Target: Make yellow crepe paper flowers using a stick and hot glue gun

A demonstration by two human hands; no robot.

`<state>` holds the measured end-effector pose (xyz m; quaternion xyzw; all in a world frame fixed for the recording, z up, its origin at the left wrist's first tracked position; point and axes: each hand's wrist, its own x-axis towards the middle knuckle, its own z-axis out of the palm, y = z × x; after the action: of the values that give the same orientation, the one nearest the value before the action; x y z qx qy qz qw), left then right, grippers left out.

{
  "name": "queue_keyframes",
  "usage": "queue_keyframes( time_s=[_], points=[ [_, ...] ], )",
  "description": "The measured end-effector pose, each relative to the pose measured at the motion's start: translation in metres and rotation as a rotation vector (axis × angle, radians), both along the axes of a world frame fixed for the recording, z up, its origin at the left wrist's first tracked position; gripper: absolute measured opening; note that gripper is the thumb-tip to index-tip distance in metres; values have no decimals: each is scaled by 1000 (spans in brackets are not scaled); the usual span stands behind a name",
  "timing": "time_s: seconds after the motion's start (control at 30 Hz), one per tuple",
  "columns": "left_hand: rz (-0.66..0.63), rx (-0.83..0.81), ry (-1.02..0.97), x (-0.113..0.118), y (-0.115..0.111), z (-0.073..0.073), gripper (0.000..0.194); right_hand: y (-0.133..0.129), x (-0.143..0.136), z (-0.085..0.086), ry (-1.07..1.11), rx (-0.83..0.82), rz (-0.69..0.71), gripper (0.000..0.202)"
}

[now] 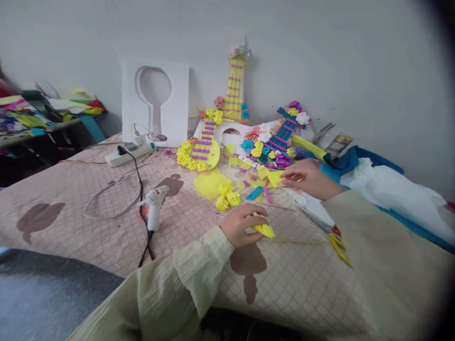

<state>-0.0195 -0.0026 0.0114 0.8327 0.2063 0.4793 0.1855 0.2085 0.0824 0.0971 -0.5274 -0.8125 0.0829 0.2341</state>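
Note:
My left hand (243, 225) is closed around a folded piece of yellow crepe paper (263, 230), whose pleated end sticks out past the fingers. Farther back, my right hand (308, 177) has its thumb and fingertips at the edge of a yellow crepe paper square (274, 178), seemingly pinching it. Small scraps in yellow, purple and orange surround that square, with a blue paper strip (255, 192) among them. Between the hands and the back lie yellow paper flowers (227, 195) beside a larger yellow sheet (209, 183).
A white glue gun (154, 210) stands at left, its black cord running to a power strip (130, 152). Flower-trimmed instrument models (204, 144) lean at the back near a white foam board (174, 104) with a cutout. Scissors (316, 222) and thin sticks (291, 240) lie at right.

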Motion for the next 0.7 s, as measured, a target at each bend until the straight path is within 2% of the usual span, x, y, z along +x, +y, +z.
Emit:
queue_keyframes(
  time_s=[0.07, 0.13, 0.23, 0.33, 0.43, 0.53, 0.6, 0.7],
  points=[
    [14, 80, 41, -1, 1, -1, 14, -26, -20, -2, 35, -299, 131, 38],
    [30, 112, 68, -1, 1, -3, 14, -46, -35, -2, 66, -477, 191, 46],
    [65, 98, 97, -1, 1, -5, 14, -65, -50, -5, 155, -569, 321, 44],
    [58, 75, 86, -1, 1, -4, 16, -73, -59, -11, 265, -641, 318, 38],
    [23, 65, 76, 0, 0, -2, 18, -79, -66, -17, 380, -661, 265, 31],
    [8, 50, 71, 0, 0, -1, 16, -76, -66, -22, 415, -631, 205, 31],
    [16, 36, 54, -1, 1, -2, 15, -66, -58, -25, 420, -569, 106, 34],
    [21, 24, 27, -2, 1, -3, 16, -38, -31, -24, 361, -355, -121, 32]
  ],
)
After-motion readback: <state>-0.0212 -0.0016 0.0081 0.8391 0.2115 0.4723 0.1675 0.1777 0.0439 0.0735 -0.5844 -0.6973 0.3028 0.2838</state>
